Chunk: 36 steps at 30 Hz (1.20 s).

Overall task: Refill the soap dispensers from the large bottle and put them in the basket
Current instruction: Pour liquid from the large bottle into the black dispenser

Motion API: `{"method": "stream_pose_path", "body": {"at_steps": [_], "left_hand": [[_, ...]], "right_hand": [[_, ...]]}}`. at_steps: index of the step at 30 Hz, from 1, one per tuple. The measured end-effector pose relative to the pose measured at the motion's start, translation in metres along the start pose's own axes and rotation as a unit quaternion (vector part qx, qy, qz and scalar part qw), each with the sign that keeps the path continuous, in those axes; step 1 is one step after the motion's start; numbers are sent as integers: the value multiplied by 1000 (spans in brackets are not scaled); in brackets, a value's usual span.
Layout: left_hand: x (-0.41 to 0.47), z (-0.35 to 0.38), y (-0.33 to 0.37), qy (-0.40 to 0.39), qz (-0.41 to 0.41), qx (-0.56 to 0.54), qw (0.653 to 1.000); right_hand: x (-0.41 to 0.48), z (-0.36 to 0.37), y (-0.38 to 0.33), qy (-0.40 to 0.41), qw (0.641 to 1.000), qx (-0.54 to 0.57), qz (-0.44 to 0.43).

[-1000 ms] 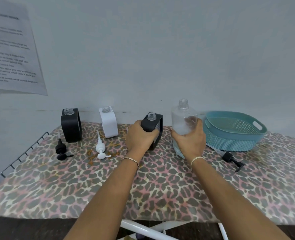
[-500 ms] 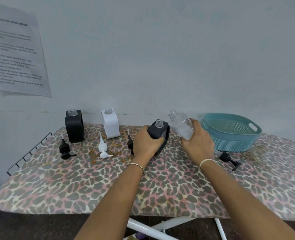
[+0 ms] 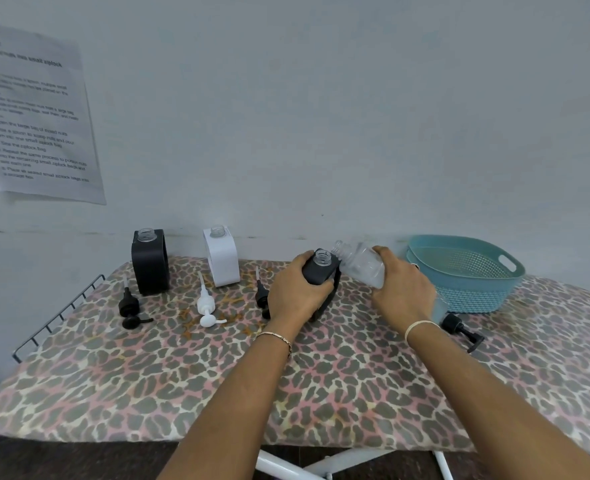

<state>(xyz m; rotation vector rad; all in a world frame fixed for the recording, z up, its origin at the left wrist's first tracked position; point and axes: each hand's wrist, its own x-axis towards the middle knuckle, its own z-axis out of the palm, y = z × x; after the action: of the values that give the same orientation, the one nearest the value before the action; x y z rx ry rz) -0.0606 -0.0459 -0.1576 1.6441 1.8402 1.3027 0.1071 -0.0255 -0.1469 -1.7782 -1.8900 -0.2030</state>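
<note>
Just right of the frame's centre, the right hand (image 3: 402,289) wraps its fingers round the large clear bottle (image 3: 359,263). The bottle is tilted, its long axis running from lower right to upper left, with the open mouth pointing left, just beside the open neck of the black dispenser (image 3: 317,275). The left hand (image 3: 295,292) grips that dispenser upright on the leopard-print board (image 3: 217,375). The teal basket (image 3: 473,296) sits at right.

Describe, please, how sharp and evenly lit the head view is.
Head view: soft, even light, no glare or hard shadows; wide-angle bowing of the ironing board; wall notice smeared, mostly illegible; large bottle in the right hand slightly blurred.
</note>
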Motion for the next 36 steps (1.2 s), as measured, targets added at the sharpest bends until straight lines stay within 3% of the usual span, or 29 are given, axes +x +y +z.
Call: {"method": "stream_pose_path", "body": {"at_steps": [36], "left_hand": [[-1, 2, 0, -6, 2, 26, 1000]], "right_hand": [[18, -25, -10, -34, 989, -115, -90]]}}
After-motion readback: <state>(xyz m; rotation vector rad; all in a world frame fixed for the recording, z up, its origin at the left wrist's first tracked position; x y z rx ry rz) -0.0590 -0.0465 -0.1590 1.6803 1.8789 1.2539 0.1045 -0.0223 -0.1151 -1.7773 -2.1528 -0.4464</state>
